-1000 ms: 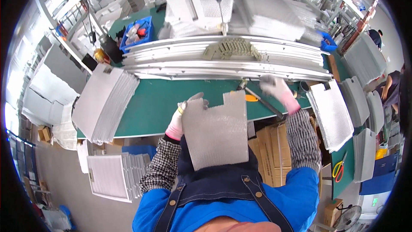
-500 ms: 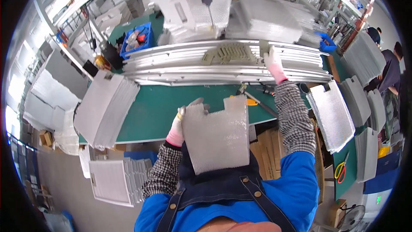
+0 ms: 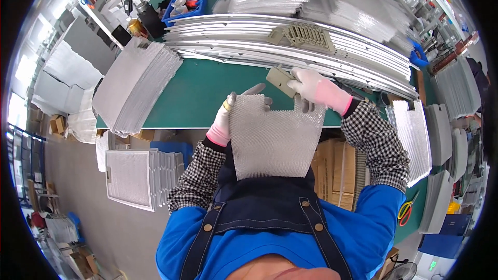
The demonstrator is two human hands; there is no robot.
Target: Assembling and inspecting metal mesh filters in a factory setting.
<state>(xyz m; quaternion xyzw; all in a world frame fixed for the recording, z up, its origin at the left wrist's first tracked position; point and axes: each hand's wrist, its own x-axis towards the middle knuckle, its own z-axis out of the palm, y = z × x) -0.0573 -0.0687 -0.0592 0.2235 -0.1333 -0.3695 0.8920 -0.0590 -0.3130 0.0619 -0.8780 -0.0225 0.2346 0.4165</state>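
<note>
A worker in a blue top, dark apron and checked sleeves stands at a green counter (image 3: 197, 96), holding a silver mesh filter sheet (image 3: 272, 137) upright against the chest, its notched top edge level w/ the counter's near edge. The left hand (image 3: 224, 119), in a pink-cuffed glove, grips the sheet's upper left corner, fingers (image 3: 254, 91) curled over the top and clamped on the mesh. The right hand (image 3: 315, 89), gloved alike, is at the sheet's upper right corner, fingers closed on a small beige plastic clip (image 3: 280, 79) held just above the sheet's notch; whether the clip touches the mesh can't be told from this angle. Behind the hands, long grey metal rails (image 3: 249, 39) lie stacked across the counter, w/ more beige clips (image 3: 306, 36) piled on top. A fanned stack of mesh sheets (image 3: 132, 85) rests at the counter's left end, another stack of framed filters (image 3: 137, 176) on the floor below, and a single sheet (image 3: 415, 140) to the right. A blue bin (image 3: 187, 2) sits far back left.
</note>
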